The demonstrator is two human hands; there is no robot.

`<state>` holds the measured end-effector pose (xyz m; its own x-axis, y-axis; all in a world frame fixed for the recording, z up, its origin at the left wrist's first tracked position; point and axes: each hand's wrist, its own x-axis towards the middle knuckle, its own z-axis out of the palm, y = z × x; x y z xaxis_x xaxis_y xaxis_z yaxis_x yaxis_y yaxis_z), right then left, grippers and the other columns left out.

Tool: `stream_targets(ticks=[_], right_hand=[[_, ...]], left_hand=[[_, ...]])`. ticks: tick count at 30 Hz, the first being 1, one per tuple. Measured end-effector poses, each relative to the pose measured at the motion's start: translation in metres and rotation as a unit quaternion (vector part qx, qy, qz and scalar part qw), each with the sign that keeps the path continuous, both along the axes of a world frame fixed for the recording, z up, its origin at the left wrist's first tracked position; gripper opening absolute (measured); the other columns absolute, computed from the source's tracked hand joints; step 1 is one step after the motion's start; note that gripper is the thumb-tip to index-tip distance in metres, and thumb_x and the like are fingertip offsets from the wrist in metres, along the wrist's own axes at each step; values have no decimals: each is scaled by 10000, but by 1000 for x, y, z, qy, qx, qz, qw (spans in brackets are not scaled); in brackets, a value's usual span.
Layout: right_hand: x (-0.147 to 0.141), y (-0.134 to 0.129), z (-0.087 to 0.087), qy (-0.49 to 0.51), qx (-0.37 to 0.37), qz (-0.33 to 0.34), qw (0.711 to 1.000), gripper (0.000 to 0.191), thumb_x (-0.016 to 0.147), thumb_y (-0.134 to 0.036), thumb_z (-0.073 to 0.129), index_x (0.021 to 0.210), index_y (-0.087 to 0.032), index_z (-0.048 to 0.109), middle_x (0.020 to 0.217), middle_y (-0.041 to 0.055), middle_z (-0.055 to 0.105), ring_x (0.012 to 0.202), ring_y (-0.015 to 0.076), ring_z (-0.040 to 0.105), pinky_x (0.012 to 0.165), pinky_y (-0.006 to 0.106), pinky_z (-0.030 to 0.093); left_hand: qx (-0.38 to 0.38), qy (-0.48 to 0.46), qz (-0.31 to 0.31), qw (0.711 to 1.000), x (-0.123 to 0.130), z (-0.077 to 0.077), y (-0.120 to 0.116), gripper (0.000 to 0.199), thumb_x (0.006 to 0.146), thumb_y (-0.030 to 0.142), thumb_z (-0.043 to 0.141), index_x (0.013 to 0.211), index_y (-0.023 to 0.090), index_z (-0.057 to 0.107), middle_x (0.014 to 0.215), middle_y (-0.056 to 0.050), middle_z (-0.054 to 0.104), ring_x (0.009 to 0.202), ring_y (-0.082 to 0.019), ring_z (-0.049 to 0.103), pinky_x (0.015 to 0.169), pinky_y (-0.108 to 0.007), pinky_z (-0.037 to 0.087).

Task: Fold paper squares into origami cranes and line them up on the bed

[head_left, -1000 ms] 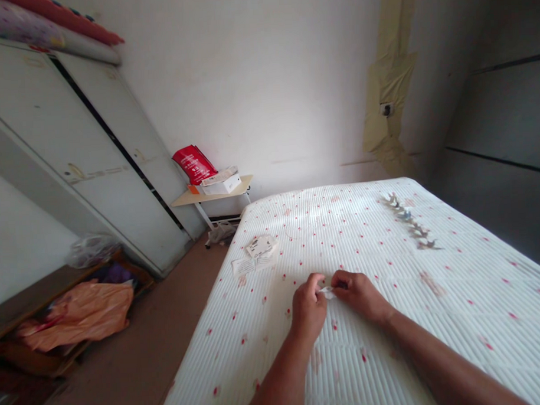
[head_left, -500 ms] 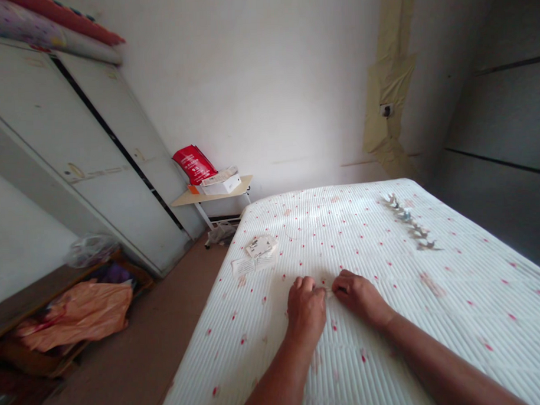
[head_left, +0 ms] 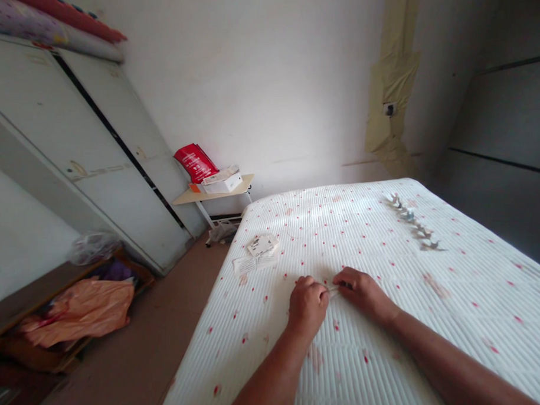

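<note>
My left hand [head_left: 307, 300] and my right hand [head_left: 359, 287] rest close together on the quilted white bedcover [head_left: 266, 338]. Pinched between the fingers of both is a small, narrow, pale piece of paper [head_left: 332, 290], mostly hidden by the fingers. Beyond my left hand lie loose printed paper sheets [head_left: 254, 264], with a small stack of cut paper [head_left: 262, 244] overlapping them. Farther off to the right, several folded paper cranes [head_left: 413, 221] form a slanting row on the cover.
At the bed's far left corner stands a small table [head_left: 190, 197] with a red bag [head_left: 195, 162] and a white box [head_left: 224, 183]. A sliding-door wardrobe [head_left: 119, 190] and a low wooden unit with orange cloth [head_left: 81, 312] line the left side.
Both hands stay in nearly the same spot, with fingers shifting slightly on the paper. A little more of the pale strip shows between them. The view has moved very slightly.
</note>
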<state>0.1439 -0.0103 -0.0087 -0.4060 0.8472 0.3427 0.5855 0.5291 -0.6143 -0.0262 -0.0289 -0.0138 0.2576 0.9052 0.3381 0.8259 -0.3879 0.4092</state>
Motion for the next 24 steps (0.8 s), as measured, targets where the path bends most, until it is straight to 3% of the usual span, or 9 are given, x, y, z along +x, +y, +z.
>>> stream_targets(ticks=[6,15,24], right_hand=[[-2,0,-1,-111,18,-12,994,240,810,-90,421,696,-168,617,712,21,576,672,123,578,617,216,412],[0,9,3,-269,100,38,957,199,850,-108,462,744,-146,626,743,41,616,577,101,562,520,202,349],[1,7,-9,-292,183,55,937,249,890,-119,369,752,-143,575,732,33,582,481,81,465,444,223,265]], left_hand=[[-5,5,17,1000,2,0,0,130,766,144,544,679,187,632,728,-16,567,777,-143,514,697,-248,379],[-40,-13,34,999,2,-3,9,125,738,155,556,674,188,657,679,-8,588,728,-139,534,654,-229,370],[-35,-3,35,999,3,0,4,114,742,151,550,742,200,653,753,-15,629,778,-153,551,713,-245,389]])
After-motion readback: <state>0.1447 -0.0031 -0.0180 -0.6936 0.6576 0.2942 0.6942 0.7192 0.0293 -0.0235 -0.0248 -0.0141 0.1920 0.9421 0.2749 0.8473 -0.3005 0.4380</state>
